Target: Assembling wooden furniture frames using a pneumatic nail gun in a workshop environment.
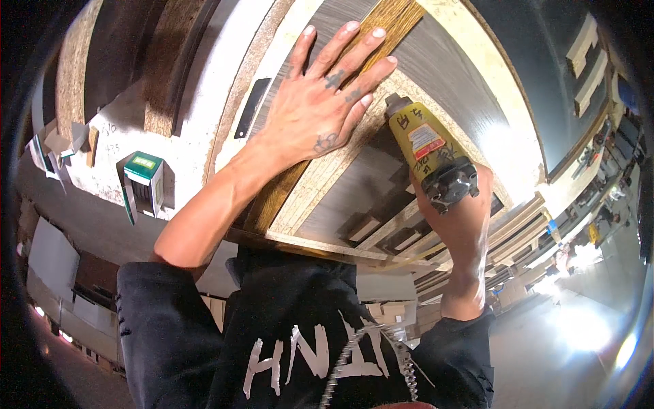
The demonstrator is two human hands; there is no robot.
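Observation:
My left hand (315, 112) lies flat with its fingers spread. It presses on a brown wood-grain strip (395, 31) and the pale board edges beside it. In my right hand (481, 185) is a yellow nail gun (424, 136) with a black end cap and labels on its body. Its nose points up and left, near a pale chipboard strip (392, 85) of the wooden frame. The tool's body hides most of my right fingers. I cannot tell whether the nose touches the wood. Grey wood-grain panel (453, 65) shows between the frame's strips.
A small green and white box (142, 178) stands open on the white surface at left. Beside my left wrist is a narrow black plate (253, 108). Brown boards (167, 75) lie at upper left. Stacked wood strips (507, 249) stand at right, near the shiny floor (545, 347).

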